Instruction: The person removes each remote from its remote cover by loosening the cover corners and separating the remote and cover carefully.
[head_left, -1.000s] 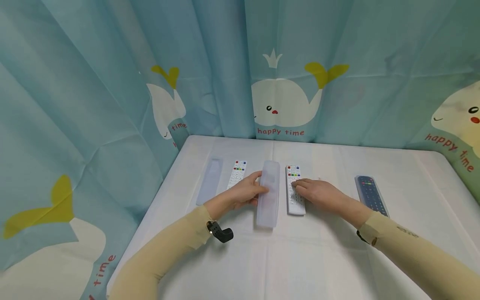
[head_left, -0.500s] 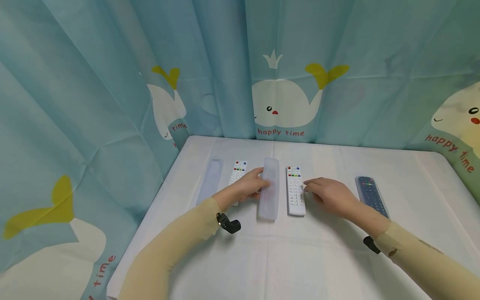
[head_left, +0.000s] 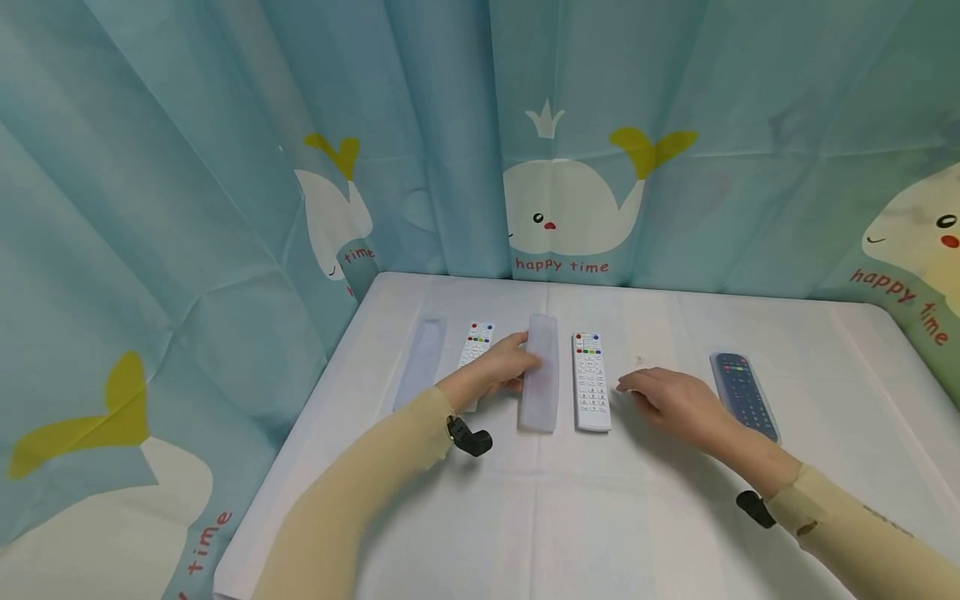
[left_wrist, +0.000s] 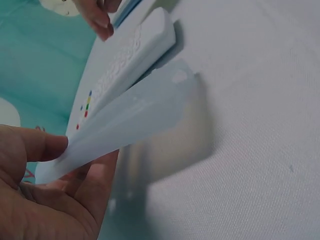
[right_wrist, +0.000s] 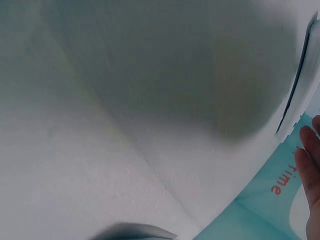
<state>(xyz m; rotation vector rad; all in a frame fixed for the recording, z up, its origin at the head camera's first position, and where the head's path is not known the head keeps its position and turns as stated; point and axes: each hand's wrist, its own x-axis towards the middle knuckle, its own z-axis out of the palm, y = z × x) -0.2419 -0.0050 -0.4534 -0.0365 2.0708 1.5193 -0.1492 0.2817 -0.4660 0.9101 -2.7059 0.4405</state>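
My left hand [head_left: 501,367] pinches a translucent sleeve-like remote cover [head_left: 540,379] between thumb and fingers. In the left wrist view the cover [left_wrist: 125,117] is tilted, one end off the table with a shadow beneath it. A white remote control [head_left: 591,383] with coloured buttons lies face up just right of the cover. My right hand [head_left: 675,404] hovers to the right of that remote, fingers loosely bent and holding nothing. In the right wrist view only its fingertips [right_wrist: 310,160] show at the right edge. A second white remote [head_left: 477,343] is partly hidden behind my left hand.
Another translucent cover [head_left: 422,362] lies flat at the left of the white table [head_left: 600,517]. A dark remote [head_left: 745,396] in a clear cover lies on the right. Blue curtains [head_left: 450,150] with whale prints hang behind and at the sides.
My right hand has left the white remote and drawn back to the right. My left hand has moved slightly away from me and to the right, still holding the cover.
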